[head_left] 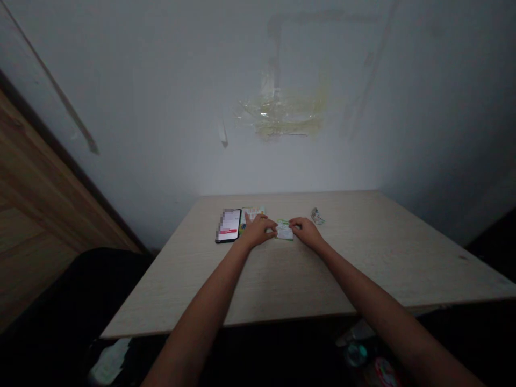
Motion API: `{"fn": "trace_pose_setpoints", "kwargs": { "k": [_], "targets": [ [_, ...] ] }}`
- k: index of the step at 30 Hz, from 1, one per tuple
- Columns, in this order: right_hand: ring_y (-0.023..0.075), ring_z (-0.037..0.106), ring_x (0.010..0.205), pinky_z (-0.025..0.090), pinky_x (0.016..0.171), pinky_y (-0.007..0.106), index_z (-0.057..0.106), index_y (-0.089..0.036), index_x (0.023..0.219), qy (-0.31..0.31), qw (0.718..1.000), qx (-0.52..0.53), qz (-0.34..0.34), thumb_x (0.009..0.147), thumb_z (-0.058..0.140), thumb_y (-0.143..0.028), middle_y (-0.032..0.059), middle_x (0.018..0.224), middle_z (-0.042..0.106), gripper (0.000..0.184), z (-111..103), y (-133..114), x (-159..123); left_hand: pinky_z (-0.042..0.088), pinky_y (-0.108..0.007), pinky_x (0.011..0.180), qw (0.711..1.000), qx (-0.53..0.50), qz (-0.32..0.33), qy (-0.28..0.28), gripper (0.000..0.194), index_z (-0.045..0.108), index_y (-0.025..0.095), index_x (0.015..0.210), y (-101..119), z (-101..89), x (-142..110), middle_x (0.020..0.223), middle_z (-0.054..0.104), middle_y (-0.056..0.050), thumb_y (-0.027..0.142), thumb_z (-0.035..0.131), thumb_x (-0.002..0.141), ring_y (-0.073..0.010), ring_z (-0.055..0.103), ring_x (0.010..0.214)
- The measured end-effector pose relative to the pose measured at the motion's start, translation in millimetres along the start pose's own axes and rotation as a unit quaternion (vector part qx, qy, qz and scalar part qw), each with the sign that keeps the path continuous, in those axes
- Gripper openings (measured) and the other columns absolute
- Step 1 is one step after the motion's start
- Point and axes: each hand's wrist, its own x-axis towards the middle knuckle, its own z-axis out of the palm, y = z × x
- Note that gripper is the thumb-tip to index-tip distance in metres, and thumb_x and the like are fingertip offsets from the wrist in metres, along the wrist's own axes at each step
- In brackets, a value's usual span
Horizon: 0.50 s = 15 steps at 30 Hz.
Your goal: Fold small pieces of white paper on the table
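Green-and-white packet (285, 231): on or just above the table (278, 285), between your hands. Left hand (257, 230): pinching its left edge. Right hand (307, 231): pinching its right edge; keep both grips even. Phone (229, 224), printed sheet (253, 211): beside your left. Crumpled wrapper (317, 216): beyond your right.

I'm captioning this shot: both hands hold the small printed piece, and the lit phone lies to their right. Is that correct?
Not quite: the head view shows the lit phone to their left. The left hand and right hand hold the printed piece.
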Motion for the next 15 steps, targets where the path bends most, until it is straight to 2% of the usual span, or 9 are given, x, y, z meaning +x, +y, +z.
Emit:
{"fn": "trace_pose_setpoints", "kwargs": {
  "k": [7, 15],
  "targets": [
    [0.0210, 0.066, 0.104, 0.047, 0.100, 0.035, 0.075, -0.020, 0.087, -0.001, 1.000, 0.011, 0.006, 0.078, 0.064, -0.017, 0.0065, 0.110, 0.073, 0.014, 1.9, 3.6, 2.4, -0.014, -0.075, 0.108, 1.000, 0.011, -0.005, -0.008, 0.027, 0.068, 0.041, 0.112, 0.7, -1.4, 0.0, 0.129, 0.064, 0.001, 0.045, 0.067, 0.085, -0.0280, 0.040, 0.136],
    [0.0219, 0.065, 0.108, 0.047, 0.102, 0.036, 0.074, -0.019, 0.090, -0.026, 0.999, 0.024, -0.008, 0.078, 0.065, -0.016, 0.0083, 0.114, 0.072, 0.016, -1.0, 4.1, 1.2, -0.020, -0.073, 0.106, 1.000, -0.003, -0.012, -0.019, 0.028, 0.070, 0.042, 0.113, -2.8, -0.3, 2.6, 0.129, 0.067, 0.003, 0.045, 0.068, 0.084, -0.0275, 0.040, 0.135]
  ]
}}
